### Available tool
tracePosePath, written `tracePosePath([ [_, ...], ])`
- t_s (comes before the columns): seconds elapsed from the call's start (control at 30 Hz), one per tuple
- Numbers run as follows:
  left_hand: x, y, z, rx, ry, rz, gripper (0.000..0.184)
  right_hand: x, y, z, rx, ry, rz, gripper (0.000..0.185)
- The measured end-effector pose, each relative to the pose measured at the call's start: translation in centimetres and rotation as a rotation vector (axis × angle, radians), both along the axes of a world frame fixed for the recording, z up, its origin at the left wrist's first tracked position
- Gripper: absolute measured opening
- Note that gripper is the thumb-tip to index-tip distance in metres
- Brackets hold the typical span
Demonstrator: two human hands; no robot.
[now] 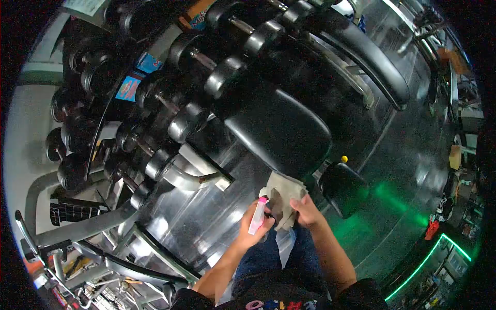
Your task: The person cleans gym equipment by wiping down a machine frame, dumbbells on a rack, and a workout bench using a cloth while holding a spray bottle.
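Observation:
My left hand is closed around what looks like a spray bottle, with a narrow white top and a pink tip pointing forward; its lower part is hidden by my fingers. In my right hand is a crumpled beige cloth, gripped at its right side with the thumb on top. The cloth hangs between both hands, dark stains showing on it. Just beyond the cloth lies the black padded bench seat, whose near edge it overlaps in view; whether they touch I cannot tell.
Black dumbbells line a rack at the left. A second black pad sits right of the bench, near a yellow knob. Another bench stands at upper right. Metal frame bars are at lower left, green light strips lower right.

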State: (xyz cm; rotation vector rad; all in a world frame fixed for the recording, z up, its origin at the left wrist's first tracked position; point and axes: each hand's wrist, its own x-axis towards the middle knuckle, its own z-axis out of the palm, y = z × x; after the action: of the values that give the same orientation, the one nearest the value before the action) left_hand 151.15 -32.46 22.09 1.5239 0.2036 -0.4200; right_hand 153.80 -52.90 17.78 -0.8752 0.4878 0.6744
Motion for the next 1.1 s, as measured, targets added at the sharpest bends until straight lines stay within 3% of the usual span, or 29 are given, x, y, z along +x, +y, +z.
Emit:
tracePosePath([
  [0.1,0.7,0.2,0.0,0.097,-0.107,0.057,0.027,1.1,1.8,1.1,0.148,0.057,0.007,0.063],
  [0.2,1.3,0.4,-0.3,0.114,-0.087,-0.003,0.028,1.5,2.2,1.0,0.127,0.114,0.012,0.066],
  [0.3,2.1,-0.3,-0.3,0.032,0.146,0.021,0.029,2.1,1.7,0.5,0.156,0.104,0.008,0.064],
  [0.37,3.4,-1.4,0.2,0.165,-0.052,-0.052,0.028,2.8,0.7,0.6,0.036,0.092,0.055,0.056],
  [0.63,7.9,-5.8,2.3,0.206,-0.096,-0.011,0.027,7.2,-3.3,2.3,0.036,0.122,-0.113,0.046],
  [0.7,8.7,-6.2,1.7,0.239,-0.236,0.049,0.027,8.6,-4.0,2.1,0.042,0.206,-0.139,0.046],
  [0.77,9.6,-6.3,1.5,0.231,-0.207,0.144,0.027,9.7,-4.7,1.4,0.025,0.132,-0.089,0.045],
  [0.87,9.9,-5.4,-0.3,0.168,-0.095,0.320,0.028,11.5,-5.0,0.5,-0.335,-0.287,0.149,0.047],
  [0.9,10.0,-5.1,-0.9,0.094,-0.019,0.389,0.027,12.1,-4.7,0.2,-0.333,-0.287,0.162,0.047],
  [0.97,10.6,-4.4,-2.0,0.023,0.015,0.443,0.027,14.0,-3.9,1.2,0.116,0.046,-0.101,0.048],
  [1.0,11.4,-3.9,-2.2,-0.048,0.040,0.482,0.026,15.1,-3.2,2.2,0.149,0.115,-0.151,0.047],
  [1.03,12.2,-3.3,-2.3,-0.059,0.039,0.489,0.026,15.2,-3.0,1.0,0.140,0.112,-0.144,0.047],
  [1.1,13.6,-1.9,-2.0,0.067,0.062,0.449,0.023,14.9,-2.8,-1.6,-0.271,-0.193,0.058,0.047],
])
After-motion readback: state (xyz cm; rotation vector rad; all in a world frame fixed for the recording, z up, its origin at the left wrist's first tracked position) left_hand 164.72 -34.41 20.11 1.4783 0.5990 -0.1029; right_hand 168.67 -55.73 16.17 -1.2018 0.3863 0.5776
